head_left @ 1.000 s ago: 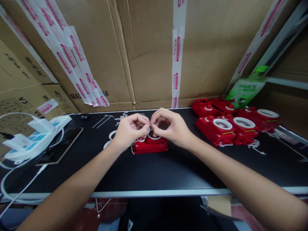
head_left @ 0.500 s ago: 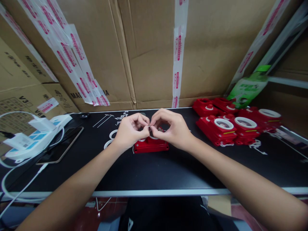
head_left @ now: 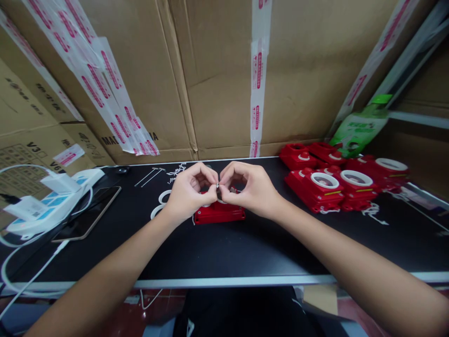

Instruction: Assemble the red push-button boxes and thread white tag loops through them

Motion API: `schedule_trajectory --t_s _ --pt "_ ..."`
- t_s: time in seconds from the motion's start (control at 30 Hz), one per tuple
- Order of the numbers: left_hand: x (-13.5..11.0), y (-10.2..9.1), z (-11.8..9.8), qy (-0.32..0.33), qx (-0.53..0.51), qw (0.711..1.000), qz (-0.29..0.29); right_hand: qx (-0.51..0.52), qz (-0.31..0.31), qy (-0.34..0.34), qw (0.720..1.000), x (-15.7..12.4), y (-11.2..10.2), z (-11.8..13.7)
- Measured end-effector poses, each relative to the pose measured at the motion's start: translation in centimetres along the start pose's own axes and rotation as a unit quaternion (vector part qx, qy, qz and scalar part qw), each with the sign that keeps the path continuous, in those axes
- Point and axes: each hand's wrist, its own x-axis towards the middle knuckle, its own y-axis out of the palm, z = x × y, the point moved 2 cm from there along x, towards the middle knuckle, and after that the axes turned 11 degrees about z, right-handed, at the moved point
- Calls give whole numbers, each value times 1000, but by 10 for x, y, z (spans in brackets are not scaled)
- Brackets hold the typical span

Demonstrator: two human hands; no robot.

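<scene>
My left hand (head_left: 191, 189) and my right hand (head_left: 247, 187) meet fingertip to fingertip, both pinched on a tiny metallic piece (head_left: 217, 186), too small to name. Directly beneath them a red housing (head_left: 219, 215) lies on the black table; my hands hide most of its top, though part of a white ring shows. Left of my left hand lie two loose white rings (head_left: 156, 212), partly covered by that hand. Behind them are two thin T-handled metal tools (head_left: 150, 175) and a small heap of white cord (head_left: 176, 172).
Several red housings (head_left: 324, 192) with white rings stand at the right, a green-capped bottle (head_left: 361, 126) behind them. On the left are a white power strip (head_left: 56, 201), a phone (head_left: 87, 213) and cables. A cardboard wall (head_left: 220, 93) closes off the back of the table (head_left: 224, 257).
Both hands stay pinched together over the red housing, with only slight finger movement at the small piece. The whole view has shifted a little.
</scene>
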Motion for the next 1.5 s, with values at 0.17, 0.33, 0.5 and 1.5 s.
schedule_trajectory --t_s 0.17,0.33,0.5,1.5 --pt "-1 0 1 -10 -2 1000 9 21 15 29 999 0 2 2" --pt "-3 2 -1 9 2 1000 11 87 15 64 994 0 5 1" --pt "-4 2 -1 17 18 1000 13 173 15 112 978 2 8 -1" --pt "-1 -2 -1 27 63 998 -15 128 2 61 990 1 1 -5"
